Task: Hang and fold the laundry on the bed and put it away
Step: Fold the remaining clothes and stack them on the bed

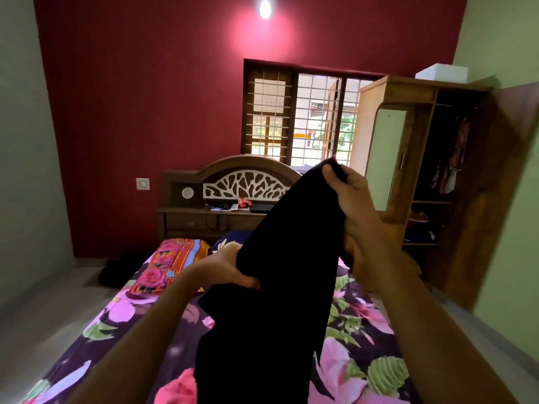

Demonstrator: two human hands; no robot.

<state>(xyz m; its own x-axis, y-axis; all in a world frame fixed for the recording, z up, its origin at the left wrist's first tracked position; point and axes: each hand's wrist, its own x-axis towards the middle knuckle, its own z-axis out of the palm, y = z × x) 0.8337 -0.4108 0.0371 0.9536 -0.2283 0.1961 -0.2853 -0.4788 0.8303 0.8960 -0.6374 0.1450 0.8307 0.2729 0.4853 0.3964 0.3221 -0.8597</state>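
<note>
A black garment (pixel 280 275) hangs in the air over the bed (pixel 96 339), which has a dark floral sheet. My right hand (pixel 350 205) is raised and pinches the garment's top corner between thumb and fingers. Lower down, my left hand (pixel 227 269) grips the garment's left edge, thumb in front. The cloth's lower part drops toward the mattress and hides the middle of the sheet.
A bright patterned pillow (pixel 172 263) lies at the head of the bed under a wooden headboard (pixel 233 182) with a cluttered shelf. An open wooden wardrobe (pixel 431 158) with hanging clothes stands at the right. A dark heap (pixel 116 272) lies on the floor at the left.
</note>
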